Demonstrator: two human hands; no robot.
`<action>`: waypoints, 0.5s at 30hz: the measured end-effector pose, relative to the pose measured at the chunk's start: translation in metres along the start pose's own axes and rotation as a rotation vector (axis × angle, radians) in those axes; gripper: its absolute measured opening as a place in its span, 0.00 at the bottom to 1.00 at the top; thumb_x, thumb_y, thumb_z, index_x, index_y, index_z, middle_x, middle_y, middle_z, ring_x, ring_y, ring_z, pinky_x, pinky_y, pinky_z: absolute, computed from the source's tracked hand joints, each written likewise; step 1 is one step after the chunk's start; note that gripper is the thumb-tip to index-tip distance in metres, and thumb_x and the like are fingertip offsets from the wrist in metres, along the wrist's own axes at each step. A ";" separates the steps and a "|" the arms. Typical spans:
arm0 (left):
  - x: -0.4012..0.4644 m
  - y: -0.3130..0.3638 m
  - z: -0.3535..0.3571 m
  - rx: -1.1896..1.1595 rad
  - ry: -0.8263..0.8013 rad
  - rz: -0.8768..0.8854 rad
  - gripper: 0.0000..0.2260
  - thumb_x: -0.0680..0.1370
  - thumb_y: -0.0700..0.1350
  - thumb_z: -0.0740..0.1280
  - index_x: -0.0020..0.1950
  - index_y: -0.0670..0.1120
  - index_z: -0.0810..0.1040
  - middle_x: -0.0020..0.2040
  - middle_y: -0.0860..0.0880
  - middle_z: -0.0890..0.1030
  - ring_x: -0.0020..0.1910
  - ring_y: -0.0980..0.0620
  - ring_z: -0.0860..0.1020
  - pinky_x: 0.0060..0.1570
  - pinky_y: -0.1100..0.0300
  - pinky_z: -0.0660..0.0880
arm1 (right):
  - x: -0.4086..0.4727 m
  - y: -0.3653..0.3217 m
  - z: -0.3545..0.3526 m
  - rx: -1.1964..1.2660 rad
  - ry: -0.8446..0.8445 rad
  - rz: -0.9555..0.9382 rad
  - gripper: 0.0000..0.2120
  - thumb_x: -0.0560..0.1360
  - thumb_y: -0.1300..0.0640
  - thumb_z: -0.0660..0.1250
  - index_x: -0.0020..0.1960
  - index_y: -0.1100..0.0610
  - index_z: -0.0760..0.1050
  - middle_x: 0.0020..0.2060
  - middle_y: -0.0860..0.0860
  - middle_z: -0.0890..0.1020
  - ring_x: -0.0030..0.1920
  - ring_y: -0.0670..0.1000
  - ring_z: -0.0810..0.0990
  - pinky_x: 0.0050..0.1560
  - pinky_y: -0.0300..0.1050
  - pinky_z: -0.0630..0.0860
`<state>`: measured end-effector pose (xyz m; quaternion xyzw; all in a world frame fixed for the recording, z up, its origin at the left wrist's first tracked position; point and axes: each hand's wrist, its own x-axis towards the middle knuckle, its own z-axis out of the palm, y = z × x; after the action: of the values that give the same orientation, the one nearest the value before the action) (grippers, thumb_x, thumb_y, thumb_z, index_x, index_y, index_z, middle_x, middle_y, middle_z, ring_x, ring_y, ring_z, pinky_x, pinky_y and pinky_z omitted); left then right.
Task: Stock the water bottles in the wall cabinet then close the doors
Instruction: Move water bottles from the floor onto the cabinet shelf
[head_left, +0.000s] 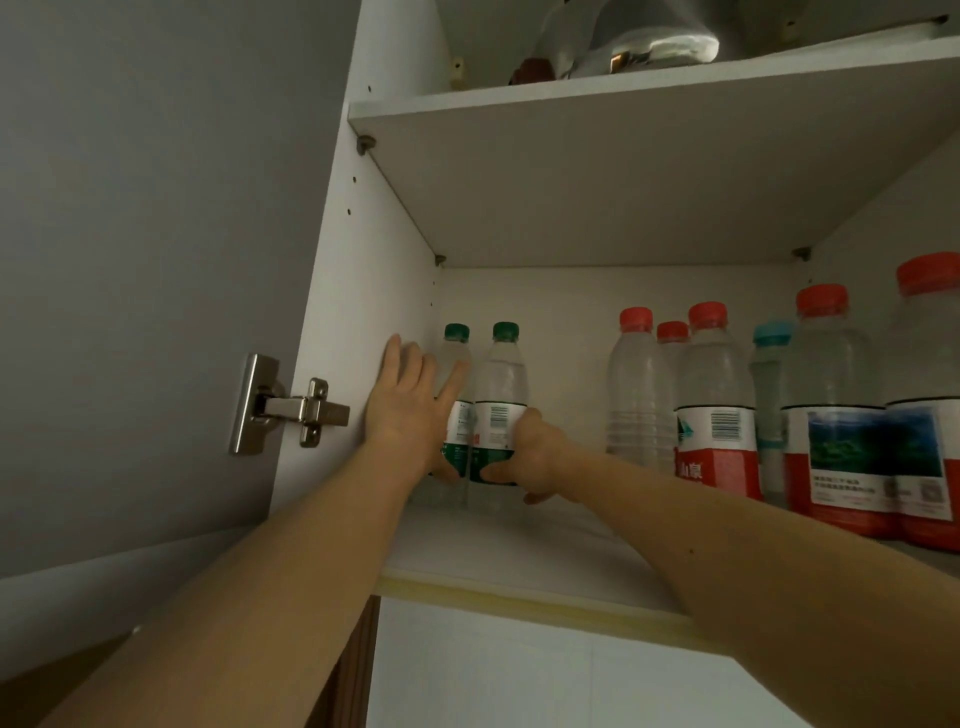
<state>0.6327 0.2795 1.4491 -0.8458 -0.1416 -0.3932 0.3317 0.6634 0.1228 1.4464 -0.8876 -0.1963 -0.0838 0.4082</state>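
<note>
Two green-capped water bottles stand side by side at the back left of the wall cabinet's lower shelf (519, 540). My left hand (410, 410) lies with fingers spread against the left green-capped bottle (456, 364), next to the cabinet's left wall. My right hand (535, 457) grips the lower part of the right green-capped bottle (501, 384). Several red-capped bottles (714, 395) stand upright on the right half of the shelf, with a blue-capped bottle (771, 374) among them.
The left cabinet door (156, 260) stands open, its metal hinge (291, 408) at the cabinet's left edge. An upper shelf (623, 171) holds wrapped items (639, 36). White wall runs below the cabinet.
</note>
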 end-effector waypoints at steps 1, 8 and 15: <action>0.002 0.001 0.000 0.023 -0.024 -0.006 0.63 0.65 0.81 0.60 0.81 0.44 0.33 0.80 0.36 0.53 0.79 0.33 0.49 0.75 0.32 0.38 | 0.001 0.001 0.000 -0.016 0.006 -0.003 0.34 0.74 0.59 0.76 0.72 0.58 0.59 0.66 0.57 0.74 0.55 0.54 0.73 0.37 0.46 0.77; 0.009 0.006 0.008 0.123 -0.127 -0.036 0.58 0.70 0.78 0.58 0.80 0.43 0.31 0.82 0.37 0.47 0.80 0.33 0.43 0.74 0.31 0.34 | 0.006 -0.001 -0.003 -0.185 -0.013 -0.015 0.23 0.75 0.57 0.76 0.61 0.56 0.65 0.58 0.57 0.75 0.54 0.55 0.77 0.42 0.50 0.83; 0.012 0.008 0.012 0.172 -0.131 -0.047 0.55 0.73 0.76 0.57 0.80 0.43 0.30 0.82 0.37 0.45 0.80 0.32 0.42 0.72 0.30 0.33 | 0.019 -0.003 -0.001 -0.255 -0.031 -0.024 0.34 0.73 0.52 0.77 0.71 0.59 0.63 0.53 0.56 0.73 0.48 0.53 0.76 0.37 0.49 0.83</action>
<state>0.6511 0.2807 1.4487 -0.8346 -0.2160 -0.3310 0.3836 0.6792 0.1289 1.4547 -0.9310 -0.2011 -0.0995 0.2881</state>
